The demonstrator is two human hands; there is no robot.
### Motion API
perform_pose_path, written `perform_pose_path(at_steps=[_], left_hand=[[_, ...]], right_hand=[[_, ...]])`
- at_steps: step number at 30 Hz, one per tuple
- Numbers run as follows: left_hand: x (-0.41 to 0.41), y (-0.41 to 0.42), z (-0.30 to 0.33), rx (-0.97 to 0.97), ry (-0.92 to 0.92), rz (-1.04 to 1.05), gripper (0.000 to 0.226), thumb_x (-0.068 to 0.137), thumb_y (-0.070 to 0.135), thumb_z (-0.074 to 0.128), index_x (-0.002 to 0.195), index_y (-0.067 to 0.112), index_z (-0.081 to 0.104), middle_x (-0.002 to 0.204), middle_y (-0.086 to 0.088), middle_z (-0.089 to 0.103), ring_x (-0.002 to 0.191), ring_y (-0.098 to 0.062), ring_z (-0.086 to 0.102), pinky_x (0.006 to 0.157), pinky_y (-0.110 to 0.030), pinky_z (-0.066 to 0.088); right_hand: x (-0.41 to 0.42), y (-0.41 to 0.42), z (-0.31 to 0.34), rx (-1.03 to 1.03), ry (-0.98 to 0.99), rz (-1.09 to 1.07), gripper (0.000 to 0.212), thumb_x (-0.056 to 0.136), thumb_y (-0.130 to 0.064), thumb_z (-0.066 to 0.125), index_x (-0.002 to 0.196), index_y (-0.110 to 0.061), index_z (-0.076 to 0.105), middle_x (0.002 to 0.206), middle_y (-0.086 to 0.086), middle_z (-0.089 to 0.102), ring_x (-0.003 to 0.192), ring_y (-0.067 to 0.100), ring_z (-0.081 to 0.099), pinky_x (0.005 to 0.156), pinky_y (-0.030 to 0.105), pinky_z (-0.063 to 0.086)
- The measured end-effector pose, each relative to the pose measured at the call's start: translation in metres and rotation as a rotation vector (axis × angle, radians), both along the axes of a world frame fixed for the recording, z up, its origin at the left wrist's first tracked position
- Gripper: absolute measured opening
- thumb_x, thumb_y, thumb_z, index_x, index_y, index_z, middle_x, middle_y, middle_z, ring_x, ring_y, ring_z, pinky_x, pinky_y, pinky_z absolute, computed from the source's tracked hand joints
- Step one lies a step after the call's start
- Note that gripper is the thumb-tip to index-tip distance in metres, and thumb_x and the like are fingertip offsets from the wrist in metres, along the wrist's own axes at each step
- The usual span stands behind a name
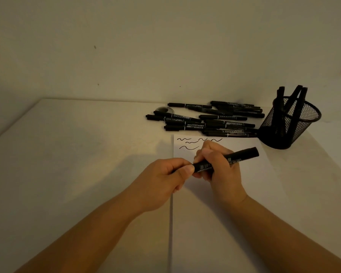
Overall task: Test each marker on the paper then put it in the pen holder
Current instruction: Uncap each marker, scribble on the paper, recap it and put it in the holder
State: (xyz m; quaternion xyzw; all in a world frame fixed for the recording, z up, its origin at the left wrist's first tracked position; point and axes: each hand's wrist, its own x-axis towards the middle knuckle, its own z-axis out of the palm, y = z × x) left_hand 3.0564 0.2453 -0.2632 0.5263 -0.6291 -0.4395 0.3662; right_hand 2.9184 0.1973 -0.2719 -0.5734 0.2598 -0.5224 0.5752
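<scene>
Head view: both hands grip one black marker (227, 159) over the paper (250, 174).
The right hand (220, 170) curls round the barrel; the left hand (165, 175) pinches its near end, likely the cap. Light, stiff and smooth, it is probably best held mid-barrel. More markers (207, 120) lie on the counter (77, 154) beside the mesh pen holder (289, 123).

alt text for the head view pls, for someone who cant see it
Both hands hold one black marker over a white paper: the left hand grips its left end, the right hand its barrel. The paper bears a few black squiggles; beyond it lie a pile of markers and a mesh holder with several markers.
</scene>
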Motion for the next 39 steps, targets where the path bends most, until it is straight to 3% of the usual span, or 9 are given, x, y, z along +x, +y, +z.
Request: perform_pose_path(at_steps=[8, 10, 14, 17, 20, 23, 26, 31, 39], left_hand=[[0.014, -0.01, 0.003, -0.134, -0.128, 0.256, 0.019, 0.087, 0.035, 0.049, 0.071, 0.04, 0.058, 0.054, 0.013, 0.056, 0.051, 0.0, 0.048, 0.054, -0.013, 0.04], [0.015, -0.013, 0.007, -0.147, -0.212, 0.286, 0.016, 0.085, 0.037, 0.05, 0.071, 0.04, 0.057, 0.057, 0.013, 0.058, 0.052, -0.002, 0.051, 0.054, -0.018, 0.042], [0.006, -0.025, 0.022, -0.228, -0.532, 0.23, 0.016, 0.086, 0.042, 0.048, 0.07, 0.04, 0.05, 0.055, 0.007, 0.056, 0.049, -0.005, 0.049, 0.049, -0.019, 0.036], [-0.012, -0.038, 0.038, -0.337, -0.777, 0.164, 0.014, 0.088, 0.048, 0.041, 0.083, 0.038, 0.049, 0.057, 0.013, 0.048, 0.051, -0.002, 0.045, 0.048, -0.016, 0.026], [-0.032, -0.056, 0.056, -0.452, -0.892, 0.107, 0.028, 0.087, 0.056, 0.034, 0.087, 0.034, 0.049, 0.058, 0.017, 0.041, 0.053, 0.0, 0.04, 0.048, -0.015, 0.024], [-0.051, -0.074, 0.08, -0.538, -0.9, 0.09, 0.028, 0.081, 0.063, 0.031, 0.08, 0.037, 0.042, 0.054, 0.016, 0.04, 0.05, 0.001, 0.04, 0.047, -0.014, 0.022], [-0.068, -0.097, 0.1, -0.587, -0.774, 0.127, 0.034, 0.083, 0.058, 0.026, 0.088, 0.034, 0.049, 0.056, 0.015, 0.048, 0.052, 0.0, 0.046, 0.048, -0.014, 0.027], [-0.079, -0.159, 0.097, -0.376, -0.716, 0.13, 0.024, 0.097, 0.031, 0.034, 0.112, 0.026, 0.053, 0.087, 0.009, 0.064, 0.076, -0.01, 0.058, 0.071, -0.03, 0.049], [-0.075, -0.232, 0.045, -0.154, -1.031, 0.004, 0.025, 0.094, 0.016, 0.043, 0.114, 0.02, 0.057, 0.117, -0.002, 0.06, 0.099, -0.019, 0.055, 0.08, -0.029, 0.044]], right_hand=[[-0.021, -0.024, 0.014, 0.08, 0.204, -0.264, 0.023, 0.088, -0.02, 0.053, 0.066, -0.014, 0.058, 0.05, -0.006, 0.05, 0.046, 0.004, 0.043, 0.044, 0.014, 0.037], [-0.03, -0.031, 0.015, -0.056, 0.437, -0.304, 0.023, 0.087, -0.027, 0.054, 0.066, -0.018, 0.058, 0.056, -0.006, 0.052, 0.05, 0.001, 0.044, 0.048, 0.009, 0.036], [-0.049, -0.035, 0.019, -0.63, 1.005, -0.225, 0.018, 0.085, -0.039, 0.055, 0.08, -0.025, 0.063, 0.075, -0.012, 0.054, 0.073, 0.003, 0.046, 0.064, 0.012, 0.034], [-0.061, -0.039, 0.029, -0.888, 1.107, -0.196, 0.026, 0.081, -0.039, 0.06, 0.09, -0.016, 0.069, 0.077, -0.003, 0.063, 0.071, 0.014, 0.053, 0.062, 0.023, 0.042], [-0.076, -0.047, 0.04, -0.949, 1.102, -0.234, 0.022, 0.08, -0.032, 0.065, 0.092, -0.014, 0.069, 0.077, -0.002, 0.065, 0.068, 0.016, 0.056, 0.059, 0.025, 0.045], [-0.095, -0.059, 0.055, -0.917, 1.079, -0.32, 0.019, 0.078, -0.022, 0.071, 0.093, -0.011, 0.069, 0.079, 0.0, 0.066, 0.07, 0.017, 0.056, 0.061, 0.025, 0.046], [-0.118, -0.075, 0.072, -0.8, 1.028, -0.463, 0.017, 0.079, -0.016, 0.07, 0.095, -0.009, 0.067, 0.082, 0.001, 0.065, 0.074, 0.02, 0.057, 0.065, 0.026, 0.045], [-0.16, -0.106, 0.086, -0.363, 0.696, -0.703, 0.016, 0.087, -0.02, 0.06, 0.099, -0.024, 0.052, 0.085, -0.015, 0.057, 0.076, 0.009, 0.057, 0.063, 0.022, 0.045], [-0.179, -0.12, 0.058, -0.235, 0.748, -0.678, 0.079, 0.084, -0.01, 0.061, 0.133, -0.05, 0.013, 0.095, -0.023, 0.046, 0.076, 0.004, 0.056, 0.067, 0.026, 0.051]])
